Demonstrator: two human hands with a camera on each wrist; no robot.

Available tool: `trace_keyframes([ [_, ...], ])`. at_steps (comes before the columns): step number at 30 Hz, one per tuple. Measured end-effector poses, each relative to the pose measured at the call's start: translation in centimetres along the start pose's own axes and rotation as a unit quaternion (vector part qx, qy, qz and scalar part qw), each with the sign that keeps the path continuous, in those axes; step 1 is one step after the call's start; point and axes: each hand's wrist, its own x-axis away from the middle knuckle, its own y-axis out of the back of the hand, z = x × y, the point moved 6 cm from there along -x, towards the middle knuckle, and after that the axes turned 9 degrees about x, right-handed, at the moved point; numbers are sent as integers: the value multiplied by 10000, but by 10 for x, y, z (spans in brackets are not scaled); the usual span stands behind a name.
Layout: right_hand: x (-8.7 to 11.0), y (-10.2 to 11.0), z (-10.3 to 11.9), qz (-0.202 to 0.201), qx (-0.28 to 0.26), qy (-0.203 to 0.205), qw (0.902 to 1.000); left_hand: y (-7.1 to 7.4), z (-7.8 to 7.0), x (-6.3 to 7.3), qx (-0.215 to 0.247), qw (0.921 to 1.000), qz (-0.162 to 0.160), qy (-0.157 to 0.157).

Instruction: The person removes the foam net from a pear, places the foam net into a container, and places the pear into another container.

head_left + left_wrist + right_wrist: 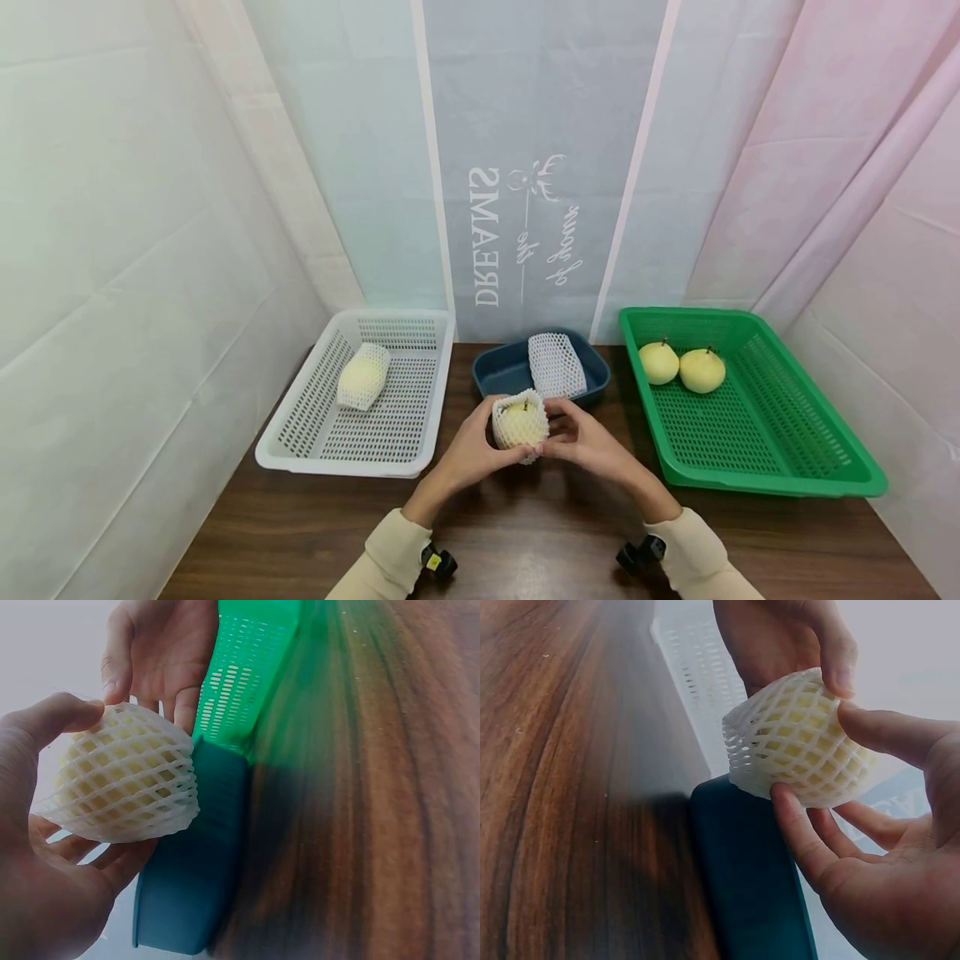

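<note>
Between both hands is a pale yellow pear (pixel 522 425) inside a white foam net sleeve (pixel 124 776), its stem showing at the top opening in the head view. My left hand (pixel 474 446) grips it from the left, thumb on the near side and fingers curled around the far side. From the right, my right hand (pixel 588 442) holds the netted pear with thumb and fingertips. Both thumbs meet close together on the net. The pear is held above the table, in front of a dark blue tray (pixel 498 371) where white foam nets (pixel 557 365) lie.
At left stands a white basket (pixel 345 467) with one netted pear (pixel 363 377). A green basket (pixel 772 483) at right holds two bare pears (pixel 702 371), (pixel 659 362) near its back left corner. All rest on a brown wooden table (pixel 525 542), with a printed curtain (pixel 555 83) behind.
</note>
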Motion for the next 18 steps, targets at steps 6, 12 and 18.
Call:
trace_keyframes([
  [6,0,-2,-4,178,-73,82,9998,-1,5,2,-44,9999,80,42],
  [12,1,-4,-5,331,-192,73,9992,-2,6,5,60,9999,123,80],
  [18,5,-8,-7,651,-259,28,9975,-5,10,11,28,9994,280,188],
])
